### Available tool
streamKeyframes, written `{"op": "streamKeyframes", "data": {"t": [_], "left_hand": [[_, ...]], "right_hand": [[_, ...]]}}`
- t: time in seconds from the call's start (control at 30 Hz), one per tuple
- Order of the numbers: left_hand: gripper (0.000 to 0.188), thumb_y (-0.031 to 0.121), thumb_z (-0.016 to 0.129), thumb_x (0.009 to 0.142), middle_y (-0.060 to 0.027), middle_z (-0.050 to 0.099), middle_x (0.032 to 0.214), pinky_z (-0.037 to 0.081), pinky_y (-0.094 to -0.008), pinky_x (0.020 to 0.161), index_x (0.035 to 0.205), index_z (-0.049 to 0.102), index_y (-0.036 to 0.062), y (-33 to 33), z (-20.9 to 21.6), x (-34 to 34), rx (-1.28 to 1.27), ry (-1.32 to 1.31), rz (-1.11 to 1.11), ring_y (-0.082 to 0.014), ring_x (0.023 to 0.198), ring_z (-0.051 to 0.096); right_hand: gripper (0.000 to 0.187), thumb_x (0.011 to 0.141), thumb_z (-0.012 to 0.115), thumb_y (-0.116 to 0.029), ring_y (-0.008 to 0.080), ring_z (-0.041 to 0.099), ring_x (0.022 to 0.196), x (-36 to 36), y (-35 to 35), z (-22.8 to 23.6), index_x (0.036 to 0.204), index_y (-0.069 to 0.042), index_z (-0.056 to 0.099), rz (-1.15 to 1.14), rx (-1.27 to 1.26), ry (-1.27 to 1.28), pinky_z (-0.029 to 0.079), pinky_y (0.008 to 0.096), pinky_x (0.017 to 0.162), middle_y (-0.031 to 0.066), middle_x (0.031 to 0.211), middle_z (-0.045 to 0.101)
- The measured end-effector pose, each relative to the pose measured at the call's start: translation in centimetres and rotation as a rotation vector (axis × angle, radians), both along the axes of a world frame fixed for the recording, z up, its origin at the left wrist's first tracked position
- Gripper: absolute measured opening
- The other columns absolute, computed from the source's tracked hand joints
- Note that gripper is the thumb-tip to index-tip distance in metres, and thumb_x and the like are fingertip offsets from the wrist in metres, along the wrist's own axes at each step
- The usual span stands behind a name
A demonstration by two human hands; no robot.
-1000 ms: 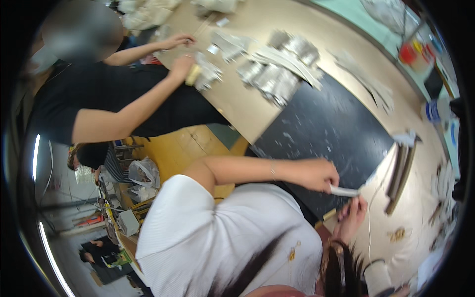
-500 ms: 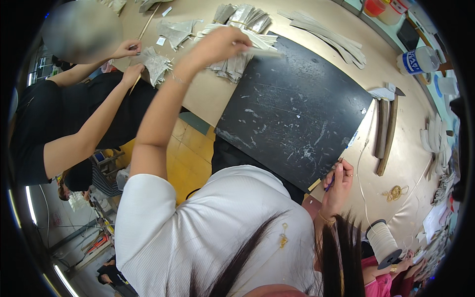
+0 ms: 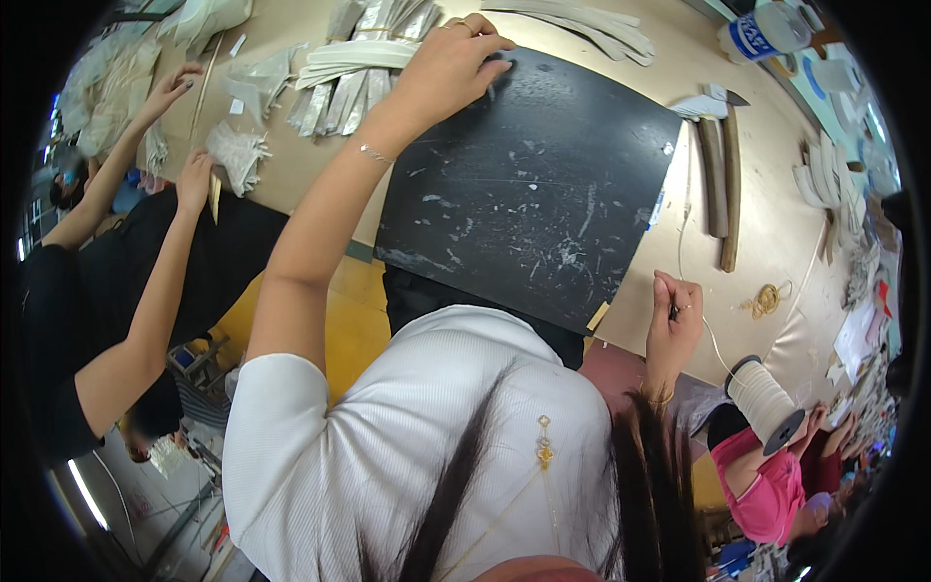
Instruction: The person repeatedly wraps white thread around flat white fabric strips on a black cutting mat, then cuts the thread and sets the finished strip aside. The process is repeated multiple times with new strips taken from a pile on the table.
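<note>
My left hand is stretched over the far left edge of a black, scuffed cutting board. Its fingers are bent, with a gap between thumb and forefinger, and nothing shows in them. Just left of that hand, white flat strips lie across bundled greyish strips. My right hand is closed above the table, off the board's right side. Something small and dark shows between its fingers, too hidden to name.
Right of the board lie a hammer and another wooden handle. A spool of white cord stands near my right arm. Long pale strips lie beyond the board. At left, a co-worker's hands are near pale tasselled pieces.
My left hand held a pale strip over the board and is now without it, fingers apart. My right hand has moved away from the board's near right corner. The whole view has shifted.
</note>
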State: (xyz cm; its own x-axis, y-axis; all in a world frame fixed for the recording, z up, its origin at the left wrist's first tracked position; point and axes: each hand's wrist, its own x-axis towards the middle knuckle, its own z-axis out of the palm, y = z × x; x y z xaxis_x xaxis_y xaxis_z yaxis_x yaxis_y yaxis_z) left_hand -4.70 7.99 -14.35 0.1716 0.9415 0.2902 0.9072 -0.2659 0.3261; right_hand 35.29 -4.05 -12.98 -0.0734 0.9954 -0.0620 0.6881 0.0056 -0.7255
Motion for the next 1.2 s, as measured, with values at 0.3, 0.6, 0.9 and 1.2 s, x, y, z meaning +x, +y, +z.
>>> {"op": "streamKeyframes", "data": {"t": [0.3, 0.6, 0.9, 1.2], "left_hand": [[0.024, 0.015, 0.073, 0.082, -0.0237, 0.066, 0.1, 0.052, -0.0482, 0.089, 0.1, 0.071, -0.0003, 9.4, -3.8, 1.3, 0.109, -0.057, 0.101, -0.0409, 0.098, 0.063], [0.022, 0.017, 0.072, 0.079, -0.0273, 0.069, 0.092, 0.053, -0.0492, 0.085, 0.09, 0.072, -0.0019, 11.0, -5.1, 0.4, -0.087, -0.166, 0.275, -0.0437, 0.092, 0.066], [0.029, 0.024, 0.071, 0.091, -0.0209, 0.075, 0.084, 0.055, -0.0405, 0.07, 0.097, 0.075, -0.004, 6.2, 9.9, 10.9, -0.605, -0.313, 0.125, -0.033, 0.077, 0.073], [0.021, 0.023, 0.074, 0.094, 0.0028, 0.065, 0.082, 0.043, -0.0221, 0.063, 0.103, 0.076, 0.0037, -1.2, 9.1, 11.1, -0.788, -0.792, -0.447, -0.007, 0.07, 0.053]], "right_hand": [[0.011, 0.093, 0.072, -0.007, 0.0162, 0.057, 0.074, 0.1, 0.4, 0.4, 0.103, -0.002, 0.074, -0.02, 0.066, -0.066, 0.048, 0.0298, 0.067, 0.0074, 0.092, 0.061], [0.01, 0.092, 0.071, -0.005, 0.0188, 0.058, 0.075, -0.3, 0.1, 0.1, 0.101, -0.001, 0.073, -0.028, 0.057, -0.034, 0.049, 0.0309, 0.069, 0.0085, 0.092, 0.062], [0.016, 0.088, 0.076, -0.015, 0.0275, 0.063, 0.088, 0.5, 2.6, -1.4, 0.101, -0.006, 0.073, -0.062, 0.213, -0.263, 0.052, 0.0385, 0.077, 0.009, 0.095, 0.065], [0.02, 0.088, 0.076, -0.02, 0.029, 0.061, 0.096, -0.3, 4.8, -3.2, 0.097, -0.004, 0.07, -0.188, 0.094, -0.44, 0.052, 0.0416, 0.08, 0.0078, 0.095, 0.064]]}}
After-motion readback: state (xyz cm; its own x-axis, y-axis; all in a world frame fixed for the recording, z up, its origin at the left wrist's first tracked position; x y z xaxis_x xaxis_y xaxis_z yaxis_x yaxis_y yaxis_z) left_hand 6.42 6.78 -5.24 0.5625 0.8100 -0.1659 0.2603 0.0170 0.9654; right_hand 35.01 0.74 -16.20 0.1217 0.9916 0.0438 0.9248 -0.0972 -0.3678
